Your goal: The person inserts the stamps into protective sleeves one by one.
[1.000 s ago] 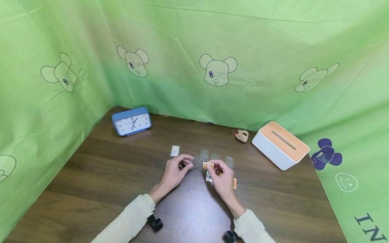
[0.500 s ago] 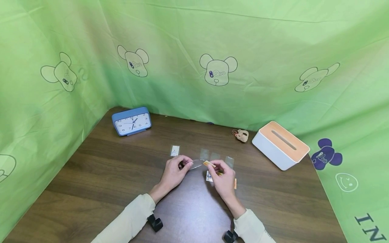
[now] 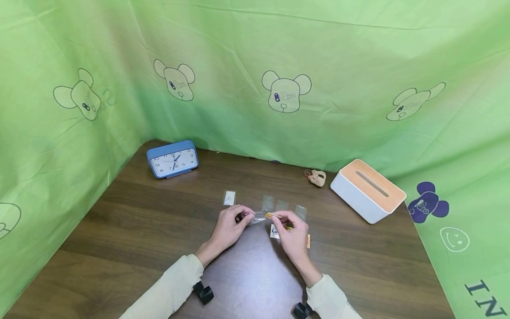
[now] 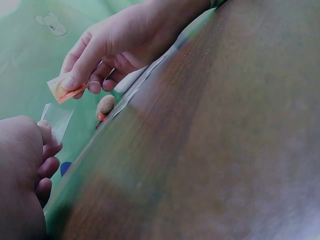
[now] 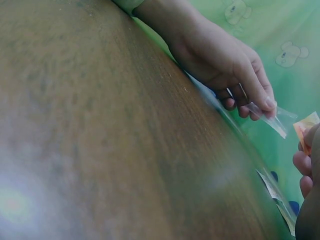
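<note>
My left hand [image 3: 230, 225] pinches a small clear plastic sleeve [image 3: 259, 217] between thumb and forefinger. Just to its right, my right hand [image 3: 294, 232] pinches a small orange-and-white card [image 4: 60, 91], which is tilted nearly edge-on in the head view. In the right wrist view, the sleeve's far end points toward the card with a narrow gap between them. Beneath the right hand lies a blue-and-white printed card [image 3: 274, 231], and an orange card [image 3: 308, 241] pokes out beyond its wrist side. The right hand partly hides other cards there.
Several clear sleeves [image 3: 268, 202] lie flat beyond the hands. Another sleeve with a white card [image 3: 229, 198] is farther left. A blue alarm clock [image 3: 172, 160], a small beige pouch-like trinket [image 3: 317, 178] and a white tissue box [image 3: 360, 206] stand along the back of the wooden table [image 3: 119, 239].
The sleeve has bowed and dipped slightly in the left hand. The right fingers have turned the card from face-up to nearly edge-on. Both arms stay in place.
</note>
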Tool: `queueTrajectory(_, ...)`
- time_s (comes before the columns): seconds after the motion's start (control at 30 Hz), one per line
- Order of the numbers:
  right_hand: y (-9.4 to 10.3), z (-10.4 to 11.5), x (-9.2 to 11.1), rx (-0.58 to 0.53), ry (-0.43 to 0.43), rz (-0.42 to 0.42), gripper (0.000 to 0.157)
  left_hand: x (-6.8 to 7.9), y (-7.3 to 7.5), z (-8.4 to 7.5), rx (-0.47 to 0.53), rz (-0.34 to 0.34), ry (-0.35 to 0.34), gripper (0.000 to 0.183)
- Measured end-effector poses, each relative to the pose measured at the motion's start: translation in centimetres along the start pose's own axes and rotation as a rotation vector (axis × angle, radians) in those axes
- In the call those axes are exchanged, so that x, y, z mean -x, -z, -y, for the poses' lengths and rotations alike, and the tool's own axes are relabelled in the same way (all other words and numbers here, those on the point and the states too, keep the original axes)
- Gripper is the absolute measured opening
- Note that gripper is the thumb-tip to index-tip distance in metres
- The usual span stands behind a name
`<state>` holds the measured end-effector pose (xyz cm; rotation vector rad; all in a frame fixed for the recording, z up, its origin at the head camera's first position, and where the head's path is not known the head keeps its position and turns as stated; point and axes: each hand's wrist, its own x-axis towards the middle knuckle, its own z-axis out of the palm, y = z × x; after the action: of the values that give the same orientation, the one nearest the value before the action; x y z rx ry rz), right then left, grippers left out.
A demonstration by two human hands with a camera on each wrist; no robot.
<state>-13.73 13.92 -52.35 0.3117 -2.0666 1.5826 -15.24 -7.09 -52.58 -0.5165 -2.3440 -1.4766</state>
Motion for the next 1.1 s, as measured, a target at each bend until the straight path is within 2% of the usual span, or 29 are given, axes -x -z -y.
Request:
queueTrajectory(0.13,-0.2,0.0,0.0,0.022,0.010,-0.008,0.019,0.1,0.0,0.1,-0.001,0.009,-0.014,0.006)
queueTrajectory(0.37,-0.1,0.3,-0.1,0.057,0.011,0.042,0.014,-0.1,0.1,-0.6,-0.002,0.037,0.041,0.003)
queueTrajectory(0.5,0.1,0.1,-0.1,0.083,0.016,0.083,0.009,0.0,0.0,-0.2,0.011,0.010,-0.022,0.003)
queueTrajectory(0.63,0.1,0.0,-0.1,0.075,0.022,0.111,0.008,0.1,-0.6,1.6,-0.015,-0.001,-0.077,0.005)
queueTrajectory(0.77,0.3,0.1,-0.1,0.068,0.014,0.135,0.011,0.3,-1.2,3.4,-0.043,0.017,-0.071,0.005)
queueTrajectory(0.83,0.4,0.1,-0.1,0.061,0.016,0.141,0.014,0.3,-1.4,3.9,-0.049,0.018,-0.091,0.005)
queueTrajectory(1.0,0.4,0.1,-0.1,0.067,0.041,0.147,0.019,0.3,-1.2,3.6,-0.070,0.007,-0.149,0.007)
queueTrajectory(1.1,0.4,0.1,0.0,0.058,0.029,0.152,0.023,0.3,-0.9,2.7,-0.039,-0.001,-0.170,0.007)
